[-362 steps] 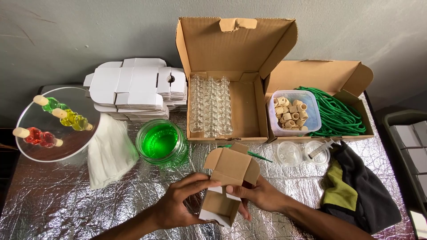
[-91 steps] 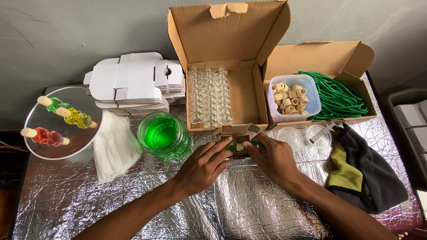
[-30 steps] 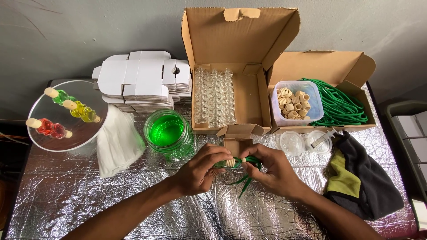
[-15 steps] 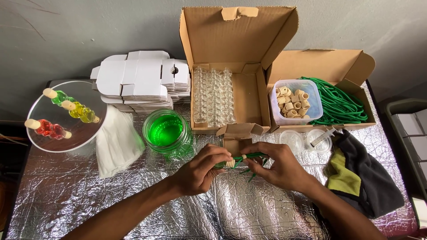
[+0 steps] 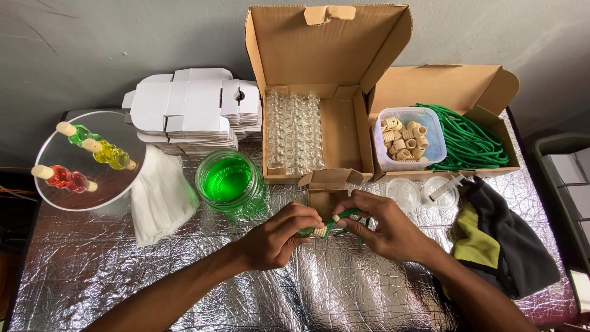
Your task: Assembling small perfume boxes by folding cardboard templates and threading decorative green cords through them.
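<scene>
Gripping a small bottle (image 5: 314,231) with a ribbed wooden cap, the left hand (image 5: 276,237) is curled closed around it near the middle of the foil-covered table (image 5: 153,289), fingers wrapped so that only the cap end shows. The right hand (image 5: 384,229) meets it from the other side, thumb and forefinger pinched on a green cord (image 5: 345,214) that loops at the bottle's neck; its other fingers are loosely bent (what lies beneath the palm cannot be made out). Just behind the hands a small brown carton (image 5: 326,187) stands with its flaps up. To the left of it sits a glass jar of green liquid (image 5: 226,181), and a white cloth (image 5: 161,197) lies beside that. Right of the carton are two clear round lids (image 5: 402,192) with a syringe (image 5: 447,186) resting on one, and a dark and yellow-green cloth (image 5: 491,237) is heaped by the right edge. Toward the left edge a clear round tray (image 5: 117,187) carries three small filled bottles, green, yellow and red. Along the far edge lie a stack of flat white cartons (image 5: 190,110), an open cardboard box (image 5: 326,67) holding rows of empty clear bottles (image 5: 294,132), and a second open box (image 5: 442,86) with a tub of wooden caps (image 5: 405,136) and a coil of green cords (image 5: 470,140).
</scene>
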